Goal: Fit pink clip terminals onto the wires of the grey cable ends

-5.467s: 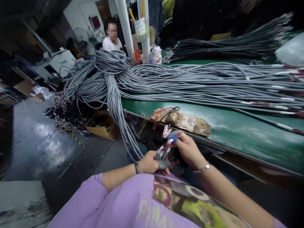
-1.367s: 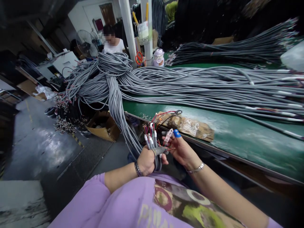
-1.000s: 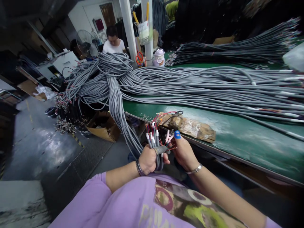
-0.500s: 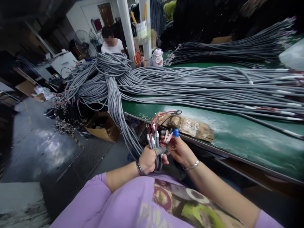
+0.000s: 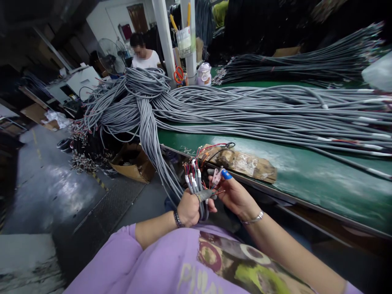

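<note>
Cables point(image 5: 196, 188) sit in the left hand point(image 5: 189, 207), and I see its fingers curled tight around them, with a gray cover point(image 5: 204, 194) on the thumb. Their white-banded ends point up, and bright wires point(image 5: 186, 167) stick out of the tops. The right hand point(image 5: 234, 196) is partly closed just beside them, and its fingertips pinch a small pink clip point(image 5: 217, 176). I see 1 blue cap point(image 5: 226, 174) on that hand. Thin red wires point(image 5: 221, 192) poke out between the 2 hands. On the floor by the green table point(image 5: 306, 163) is an open brown box point(image 5: 133, 165), too dark inside for me to tell what it holds. A clear pouch point(image 5: 183, 41) on a pole point(image 5: 191, 67) holds things with yellow handles point(image 5: 188, 14). 5.5 s ago, the cable ends leaned toward the right hand; now they stand up, away from it. 0.5 s ago, the clip's legs looked spread; now they look closer together.
</note>
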{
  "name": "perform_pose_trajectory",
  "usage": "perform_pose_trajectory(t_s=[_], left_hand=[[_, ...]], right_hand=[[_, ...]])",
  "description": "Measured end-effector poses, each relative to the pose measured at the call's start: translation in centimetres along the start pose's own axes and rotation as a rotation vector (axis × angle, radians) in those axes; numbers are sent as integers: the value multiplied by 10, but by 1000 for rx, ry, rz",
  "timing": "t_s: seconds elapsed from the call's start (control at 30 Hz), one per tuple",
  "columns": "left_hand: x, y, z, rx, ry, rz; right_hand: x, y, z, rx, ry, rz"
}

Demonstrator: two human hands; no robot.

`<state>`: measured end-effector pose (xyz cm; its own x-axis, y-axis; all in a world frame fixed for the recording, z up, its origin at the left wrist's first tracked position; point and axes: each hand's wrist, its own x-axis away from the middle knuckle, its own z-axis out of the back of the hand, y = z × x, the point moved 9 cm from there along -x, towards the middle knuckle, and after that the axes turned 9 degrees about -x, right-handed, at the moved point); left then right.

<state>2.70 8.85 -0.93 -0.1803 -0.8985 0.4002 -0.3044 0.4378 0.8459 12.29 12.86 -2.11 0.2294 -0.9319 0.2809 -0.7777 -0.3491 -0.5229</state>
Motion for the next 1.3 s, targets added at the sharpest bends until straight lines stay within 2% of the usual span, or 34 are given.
perform_pose_trajectory(t_s=[0.3,0.5,0.8,1.03,1.17,1.3], left_hand=[[-7,-4,-4,-24,-27,52],[-6,-6,-2,-10,-20,80],[-8,-9,-1,-31,-6,77],[-5,-10,1,-55,-9,93],[0,-8,4,-51,8,45],[5,-7,7,-88,28,9]], right_hand=[[-2,-6,3,57,-1,120],[-4,-1,3,-55,1,0],[-9,-1,8,-2,-28,17],[-3,0,3,-26,-48,13],[6,7,-2,23,-145,-121],[22,10,-1,187,-202,-245]])
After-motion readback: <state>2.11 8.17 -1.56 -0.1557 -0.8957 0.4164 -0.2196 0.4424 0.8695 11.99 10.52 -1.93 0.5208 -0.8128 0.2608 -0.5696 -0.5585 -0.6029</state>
